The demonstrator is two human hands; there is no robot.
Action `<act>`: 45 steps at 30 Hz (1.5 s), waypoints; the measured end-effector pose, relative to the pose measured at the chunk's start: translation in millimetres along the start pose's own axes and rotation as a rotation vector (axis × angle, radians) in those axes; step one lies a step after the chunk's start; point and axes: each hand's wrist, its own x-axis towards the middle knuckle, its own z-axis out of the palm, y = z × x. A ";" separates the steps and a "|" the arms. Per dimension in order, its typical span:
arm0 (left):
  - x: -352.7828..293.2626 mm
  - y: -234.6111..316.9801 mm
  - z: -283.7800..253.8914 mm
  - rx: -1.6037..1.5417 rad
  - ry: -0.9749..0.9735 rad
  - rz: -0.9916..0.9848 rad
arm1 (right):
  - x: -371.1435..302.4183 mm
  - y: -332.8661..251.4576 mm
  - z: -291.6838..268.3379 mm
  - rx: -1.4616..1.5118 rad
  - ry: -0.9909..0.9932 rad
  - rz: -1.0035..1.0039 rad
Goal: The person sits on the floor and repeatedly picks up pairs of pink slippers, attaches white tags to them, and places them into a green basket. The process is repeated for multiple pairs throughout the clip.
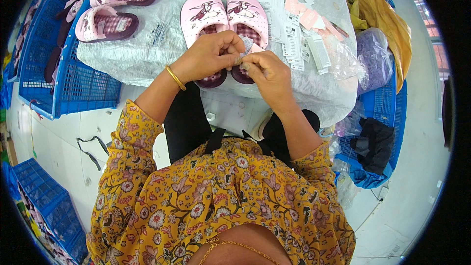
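Observation:
A pair of pink slippers (205, 14) with a dark cartoon print and checked lining lies on the plastic-covered table, toes pointing away from me. Over their openings my left hand (212, 55) and my right hand (271, 74) meet, fingertips pinched close together. A small pink and white paper tag (255, 49) shows just behind the fingertips, and both hands seem closed on it. My fingers hide its lower part and any fastening. The slipper heels stick out below my hands toward the table's near edge.
Loose paper tags and labels (290, 39) spread to the right of the slippers, beside crumpled clear plastic (347, 64). More pink slippers (107, 23) sit at the table's left. Blue crates (91, 86) flank the table; a yellow cloth (380, 7) hangs at the right.

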 end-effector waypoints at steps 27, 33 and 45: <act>-23.0 -45.4 -44.1 0.023 1.036 0.289 | 83.0 -14.5 29.3 -0.552 0.064 -0.062; -26.6 -41.8 -36.1 0.053 1.016 0.324 | 77.4 -14.1 -33.7 -0.428 0.129 -0.109; -26.5 -38.0 -30.9 0.033 1.006 0.304 | 402.4 -37.0 -157.9 -0.697 0.453 -0.224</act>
